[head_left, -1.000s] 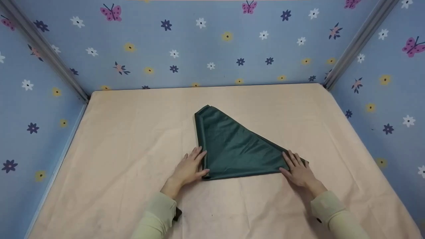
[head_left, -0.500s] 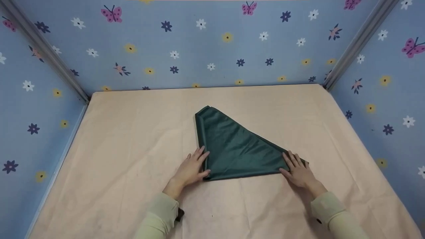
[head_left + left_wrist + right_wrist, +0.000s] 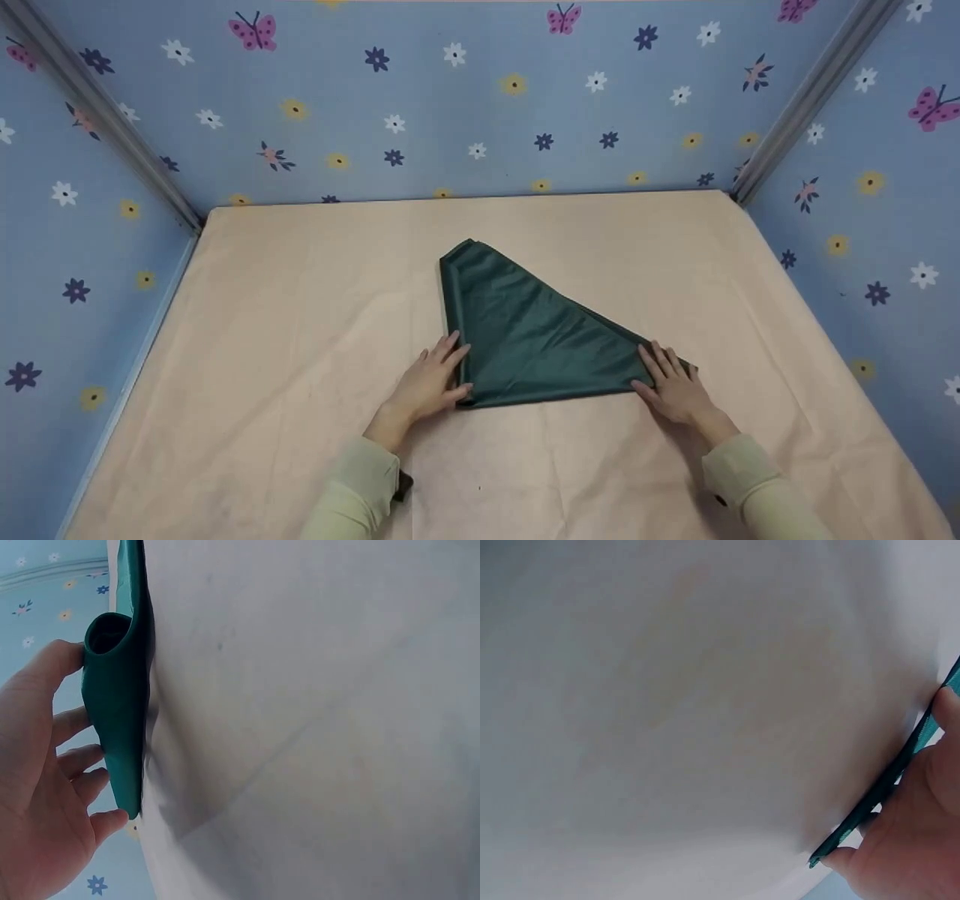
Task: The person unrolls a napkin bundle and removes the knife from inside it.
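A dark green folded cloth (image 3: pixel 536 330) with a smooth sheen lies flat, its narrow end pointing right. My left hand (image 3: pixel 424 386) rests on its near left edge, fingertips and thumb touching the top. There the edge forms a hollow roll (image 3: pixel 120 682), its round opening visible in the left wrist view. At the narrow right end my right hand (image 3: pixel 679 390) rests with fingers spread, pressing the cloth. From the right wrist, the cloth (image 3: pixel 870 802) appears as a thin layered edge under the thumb and fingers. Part of the right tip is hidden beneath that hand.
A beige cover (image 3: pixel 285 315) with faint creases spreads over the table. Blue panels (image 3: pixel 480 97) printed with flowers and butterflies rise at the back and both sides, joined by grey corner posts (image 3: pixel 817 97). A small black object (image 3: pixel 403 486) shows beside the left sleeve.
The left hand shifts slightly right onto the rolled edge, then slightly back. The cloth and the right hand stay in place.
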Demonstrator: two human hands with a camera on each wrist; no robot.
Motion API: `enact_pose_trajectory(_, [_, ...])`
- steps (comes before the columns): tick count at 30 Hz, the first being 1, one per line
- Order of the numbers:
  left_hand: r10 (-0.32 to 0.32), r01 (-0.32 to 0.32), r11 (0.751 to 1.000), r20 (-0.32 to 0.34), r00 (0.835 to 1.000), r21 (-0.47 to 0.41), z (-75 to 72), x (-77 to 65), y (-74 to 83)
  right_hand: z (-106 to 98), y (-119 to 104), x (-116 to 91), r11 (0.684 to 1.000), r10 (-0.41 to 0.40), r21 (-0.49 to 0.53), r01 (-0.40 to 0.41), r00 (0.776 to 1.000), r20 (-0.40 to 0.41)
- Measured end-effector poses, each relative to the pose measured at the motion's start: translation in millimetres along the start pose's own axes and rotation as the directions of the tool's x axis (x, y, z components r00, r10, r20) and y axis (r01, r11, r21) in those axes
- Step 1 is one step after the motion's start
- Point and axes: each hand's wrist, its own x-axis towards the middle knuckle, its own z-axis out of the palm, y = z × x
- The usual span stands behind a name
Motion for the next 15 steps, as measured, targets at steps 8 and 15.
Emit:
enact_pose_trajectory(8, [-0.001, 0.001, 1.0, 0.009, 1.0, -0.01, -1.8, -5.2, -6.2, 1.8, 1.0, 0.6, 1.0, 0.005, 0.001, -0.005, 1.0, -0.006])
enact_pose_trajectory(15, [-0.015, 0.015, 1.0, 0.004, 1.0, -0.009, -0.6, -11.1, -10.5, 2.2, 0.9, 0.9, 1.0, 0.001, 0.0, -0.001, 1.0, -0.009])
